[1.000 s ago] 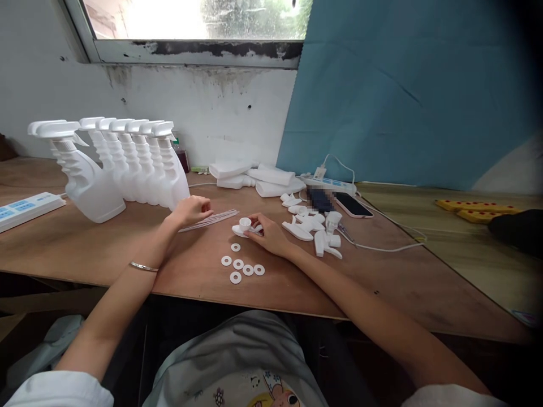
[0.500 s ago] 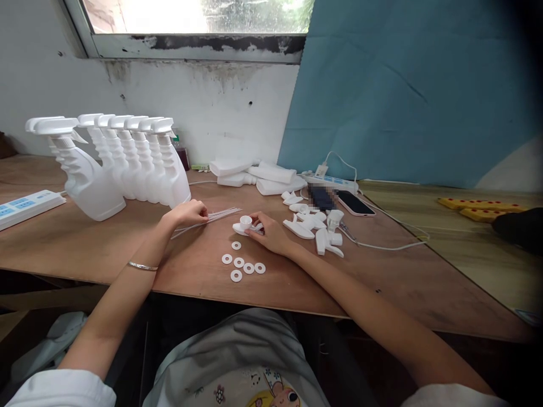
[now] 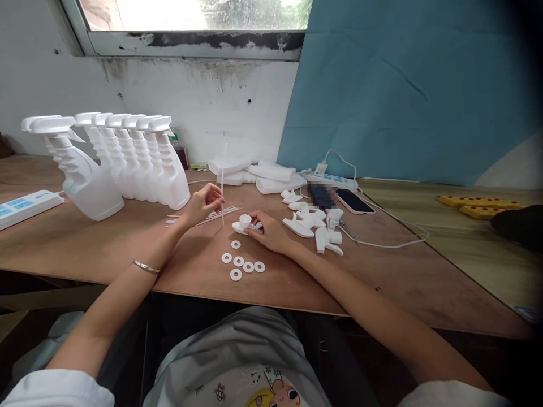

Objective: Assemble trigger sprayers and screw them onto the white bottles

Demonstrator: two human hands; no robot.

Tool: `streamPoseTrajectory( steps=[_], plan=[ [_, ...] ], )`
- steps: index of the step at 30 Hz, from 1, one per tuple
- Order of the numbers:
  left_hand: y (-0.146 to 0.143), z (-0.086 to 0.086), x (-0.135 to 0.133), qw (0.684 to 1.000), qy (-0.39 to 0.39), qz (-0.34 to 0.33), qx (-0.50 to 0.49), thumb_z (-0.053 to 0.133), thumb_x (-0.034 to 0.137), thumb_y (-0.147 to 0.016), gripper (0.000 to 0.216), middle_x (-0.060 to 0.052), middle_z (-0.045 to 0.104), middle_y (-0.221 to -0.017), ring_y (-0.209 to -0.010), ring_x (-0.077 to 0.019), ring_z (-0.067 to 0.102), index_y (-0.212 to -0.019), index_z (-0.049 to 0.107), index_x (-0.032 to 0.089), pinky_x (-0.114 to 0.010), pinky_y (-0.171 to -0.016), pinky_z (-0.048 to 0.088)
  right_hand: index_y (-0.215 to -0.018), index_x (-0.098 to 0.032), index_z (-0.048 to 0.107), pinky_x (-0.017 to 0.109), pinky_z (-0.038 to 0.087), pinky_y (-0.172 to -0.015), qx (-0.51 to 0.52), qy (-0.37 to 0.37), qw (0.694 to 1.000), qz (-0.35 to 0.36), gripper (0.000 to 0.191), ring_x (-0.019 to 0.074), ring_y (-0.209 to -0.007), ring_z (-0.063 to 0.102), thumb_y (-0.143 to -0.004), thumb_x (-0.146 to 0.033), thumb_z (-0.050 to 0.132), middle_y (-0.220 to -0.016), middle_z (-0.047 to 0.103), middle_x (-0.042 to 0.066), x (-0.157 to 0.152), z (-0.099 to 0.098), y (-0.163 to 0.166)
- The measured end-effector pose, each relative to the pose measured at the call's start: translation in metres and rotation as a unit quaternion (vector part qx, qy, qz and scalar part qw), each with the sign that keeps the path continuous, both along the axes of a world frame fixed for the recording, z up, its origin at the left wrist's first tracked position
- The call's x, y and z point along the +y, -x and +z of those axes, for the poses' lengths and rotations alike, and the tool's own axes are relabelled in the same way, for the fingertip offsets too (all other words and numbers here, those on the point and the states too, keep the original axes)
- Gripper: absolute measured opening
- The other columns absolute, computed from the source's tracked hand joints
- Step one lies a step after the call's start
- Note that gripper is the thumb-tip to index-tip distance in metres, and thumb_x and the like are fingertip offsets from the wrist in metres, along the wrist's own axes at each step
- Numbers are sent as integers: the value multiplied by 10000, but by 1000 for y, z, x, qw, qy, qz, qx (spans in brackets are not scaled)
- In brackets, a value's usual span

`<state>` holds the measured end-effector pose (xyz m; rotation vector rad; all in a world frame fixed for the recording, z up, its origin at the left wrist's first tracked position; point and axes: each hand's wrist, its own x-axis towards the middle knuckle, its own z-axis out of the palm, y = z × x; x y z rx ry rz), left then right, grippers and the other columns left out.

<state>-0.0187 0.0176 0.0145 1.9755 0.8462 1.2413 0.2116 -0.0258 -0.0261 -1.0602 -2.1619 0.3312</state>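
Between the fingertips of my left hand (image 3: 207, 203) a thin translucent dip tube (image 3: 223, 175) stands nearly upright, its lower end just above the table. More dip tubes (image 3: 231, 211) lie in a loose bundle under and beside that hand. My right hand (image 3: 269, 232) grips a white trigger spray head (image 3: 245, 223), which rests on the table with its round collar facing up. The two hands are a short way apart. Several white ring washers (image 3: 238, 262) lie flat in front of the spray head, nearer to me.
Assembled white spray bottles (image 3: 169, 169) stand in a row at left, beside a power strip (image 3: 31, 208). Empty bottles (image 3: 278, 183) lie by the wall. Loose spray heads (image 3: 299, 226), a phone (image 3: 355, 200) and a white cable (image 3: 394, 247) are at right.
My left hand has lifted one dip tube from the bundle, turned it upright and moved right, toward the spray head. My right hand and its spray head have stayed in place.
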Motion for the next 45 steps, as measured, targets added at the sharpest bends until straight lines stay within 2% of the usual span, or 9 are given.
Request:
streamPoseTrajectory(
  steps=[3, 7, 13, 17, 20, 24, 28, 31, 45],
  plan=[
    [0, -7, 2, 996, 24, -7, 82, 596, 363, -735, 251, -11, 599, -693, -592, -116, 595, -844, 521, 149, -246, -582, 483, -990, -190, 489, 280, 425, -698, -2, 0, 1000, 2, 268, 160, -804, 560, -781, -345, 554, -944, 600, 40, 0, 1, 0],
    [1, -7, -1, 983, 28, -18, 178, 580, 373, -738, 233, -24, 629, -698, -630, -128, 599, -782, 572, 144, -241, -598, 463, -979, -189, 491, 283, 423, -706, -4, -3, 1000, 7, 252, 162, -805, 558, -784, -337, 550, -943, 599, 44, 0, 1, 0],
    [0, -8, -2, 979, 48, -46, 193, 579, 344, -730, 215, -14, 646, -675, -593, -127, 604, -802, 516, 152, -227, -555, 450, -994, -184, 491, 284, 421, -699, -12, -2, 1000, 0, 280, 164, -803, 555, -786, -365, 544, -961, 595, 55, 0, 1, 0],
    [2, -11, -1, 971, 21, -48, 235, 580, 343, -726, 210, -3, 648, -626, -585, -127, 597, -787, 503, 158, -226, -558, 443, -993, -186, 497, 285, 420, -698, -11, -5, 1000, 1, 279, 164, -801, 556, -787, -370, 541, -964, 596, 56, 0, 1, 0],
    [-1, -5, -4, 976, 4, -52, 211, 598, 353, -716, 231, -20, 661, -658, -615, -133, 607, -782, 509, 151, -236, -585, 455, -997, -188, 498, 286, 421, -697, -4, -4, 1000, 2, 282, 167, -815, 557, -788, -374, 539, -952, 595, 54, 0, 0, 0],
    [-18, 13, -14, 993, -37, -10, 114, 593, 366, -732, 240, -36, 665, -706, -679, -146, 622, -786, 506, 149, -242, -605, 464, -1000, -195, 501, 281, 419, -699, 5, -5, 1000, 9, 283, 160, -809, 555, -790, -380, 538, -931, 595, 42, 1, -2, -1],
    [-37, 25, -18, 984, -68, -44, 158, 602, 322, -727, 192, -13, 659, -690, -639, -121, 592, -776, 520, 155, -228, -589, 441, -994, -190, 504, 279, 415, -697, 2, -17, 1000, 11, 272, 158, -798, 553, -785, -359, 547, -920, 597, 40, 1, -2, -1],
    [-43, 24, -16, 975, -90, -57, 193, 595, 274, -730, 149, 4, 656, -679, -613, -103, 566, -795, 525, 161, -219, -592, 420, -994, -188, 501, 278, 416, -688, -1, -15, 1000, 6, 269, 157, -792, 553, -789, -357, 542, -922, 597, 38, 2, -2, -1],
    [-44, 12, -16, 978, -102, -38, 180, 569, 271, -740, 132, 18, 607, -697, -616, -91, 533, -792, 500, 171, -213, -602, 402, -996, -181, 512, 279, 413, -701, -7, -7, 1000, 2, 283, 156, -788, 550, -789, -373, 537, -903, 592, 43, 1, -1, -1]
  ],
)
